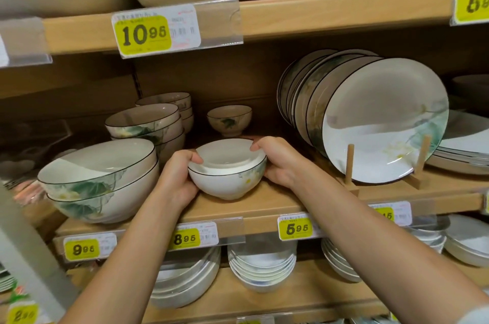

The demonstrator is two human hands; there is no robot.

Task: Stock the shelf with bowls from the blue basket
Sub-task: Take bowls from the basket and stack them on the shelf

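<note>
Head view: left hand (pixel 177 180) and right hand (pixel 281 162) clamped on glossy, round, black-rimmed bowls (pixel 227 179) atop wooden shelf (pixel 267 204).

Nested bowls (pixel 227 178) between larger bowls (pixel 100 183) and plates (pixel 383 122)

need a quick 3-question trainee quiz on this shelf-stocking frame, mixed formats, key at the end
1. True or false: the left hand and the right hand both grip the nested white bowls.
2. Multiple choice: where do the upright plates in the wooden rack stand? A) left of the held bowls B) right of them C) on the shelf below
3. Fill in: the yellow price tag partly hidden by the left forearm reads ____.
Key: 1 true; 2 B; 3 8.95
</note>
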